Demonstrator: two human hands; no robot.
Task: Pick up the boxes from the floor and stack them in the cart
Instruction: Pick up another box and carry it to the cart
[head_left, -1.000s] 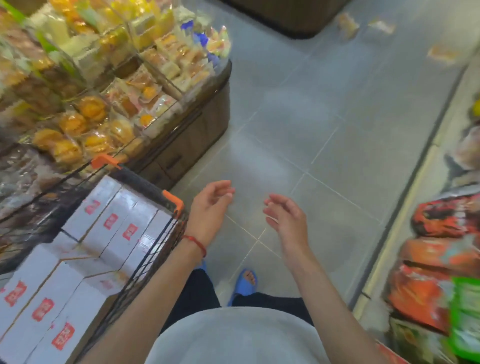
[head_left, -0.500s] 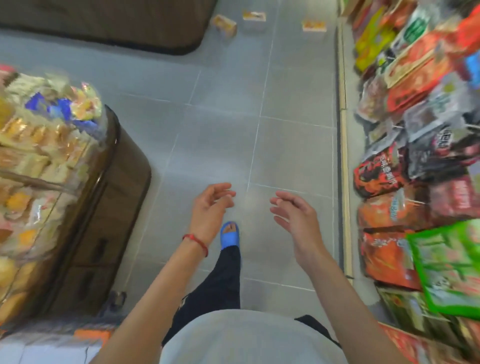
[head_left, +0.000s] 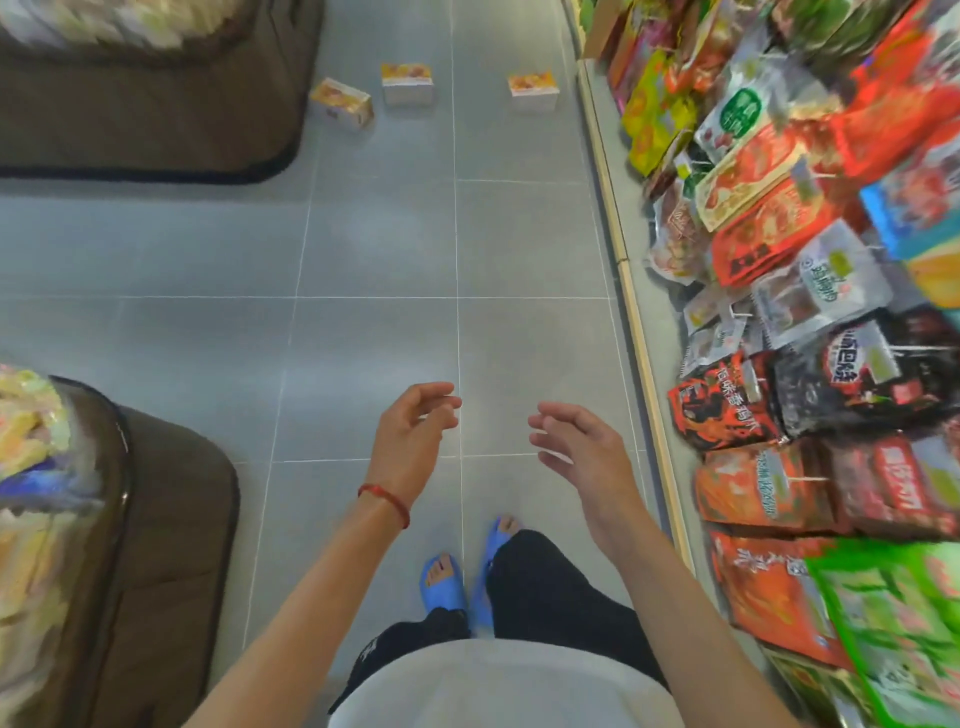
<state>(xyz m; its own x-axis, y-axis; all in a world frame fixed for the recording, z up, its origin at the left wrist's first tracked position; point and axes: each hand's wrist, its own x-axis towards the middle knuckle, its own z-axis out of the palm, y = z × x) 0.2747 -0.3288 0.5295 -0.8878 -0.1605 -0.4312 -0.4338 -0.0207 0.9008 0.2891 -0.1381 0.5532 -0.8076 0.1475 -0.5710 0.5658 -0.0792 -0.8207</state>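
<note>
A: Head view. Entry one: hands?
B: Left hand (head_left: 410, 441), red band (head_left: 387, 499) at the wrist; right hand (head_left: 576, 447). Both empty, fingers loosely curled, held apart over the floor (head_left: 374, 312). Nothing gripped.
A: Entry two: boxes?
B: Three, on the floor at the far end of the aisle, well apart from the hands. Left box (head_left: 341, 103) sits askew, just beside the far stand (head_left: 156, 119). Mid box (head_left: 408, 84) is near it. Right box (head_left: 534, 91) lies apart from those two, close to the kerb (head_left: 631, 291). As for the cart: not in view.
A: Step in hand?
B: Judged as the approach to fetch; no pick begun. The next move likely calls for covering the aisle, bending low and taking a box by two sides. Which box first, cannot tell. After that, a carry to the cart, wherever it stands.
A: Edges and room?
B: Middle of the aisle: bare tiles from the feet (head_left: 441, 582) to the boxes. Left: near stand (head_left: 156, 519), rounded corner, close to the left arm, with a cross gap between it and the far stand. Right: shelf (head_left: 779, 260) of packets along the whole length, above the kerb. Risks, as judgement: an arm or box brushing packets on the right; fingers short of room where the left box sits by the far stand
</note>
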